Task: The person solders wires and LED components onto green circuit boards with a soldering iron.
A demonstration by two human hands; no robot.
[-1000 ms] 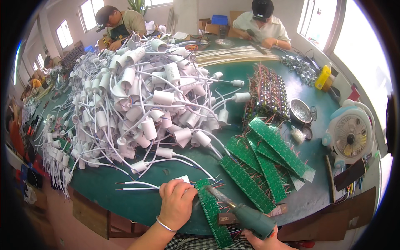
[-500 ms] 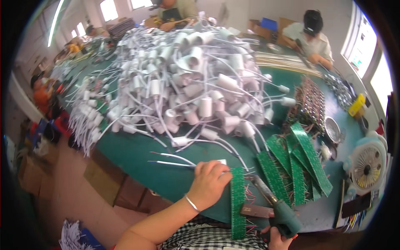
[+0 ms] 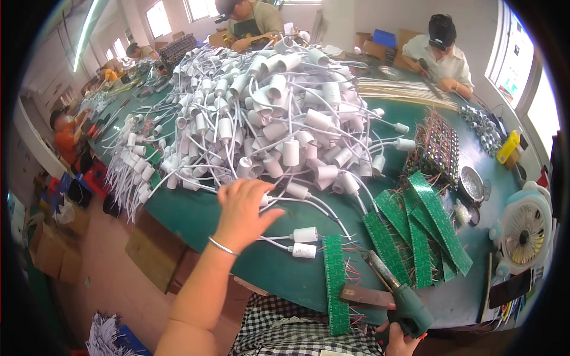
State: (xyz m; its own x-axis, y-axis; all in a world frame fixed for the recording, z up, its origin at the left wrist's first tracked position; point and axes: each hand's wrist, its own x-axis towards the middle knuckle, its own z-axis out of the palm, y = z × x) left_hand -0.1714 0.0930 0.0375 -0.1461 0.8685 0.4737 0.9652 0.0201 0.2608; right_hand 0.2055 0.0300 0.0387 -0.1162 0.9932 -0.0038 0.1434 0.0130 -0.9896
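My left hand [image 3: 244, 212], a bangle at its wrist, reaches over the front edge of a heap of white lamp holders [image 3: 291, 153] with white cables. Its fingers are curved and its thumb stands apart; one holder partly shows beside the thumb. In my right hand [image 3: 399, 342] is a dark green soldering gun [image 3: 412, 308], its metal barrel pointing up and left. Left of the gun a narrow green circuit board strip [image 3: 336, 285] lies lengthwise with thin wires along its right side. Two lamp holders [image 3: 305, 235] lie side by side at its upper left.
A brown block [image 3: 366, 296] lies under the gun's barrel. More green board strips [image 3: 423, 237] overlap at the right, near a metal bowl [image 3: 472, 183], a fan [image 3: 525, 232] and a phone [image 3: 510, 289]. Co-workers sit across the table, one in a white shirt [image 3: 446, 62].
My left hand has left the top of the board strip and moved up and left to the heap, uncovering two lamp holders. My right hand and the soldering gun have barely moved.
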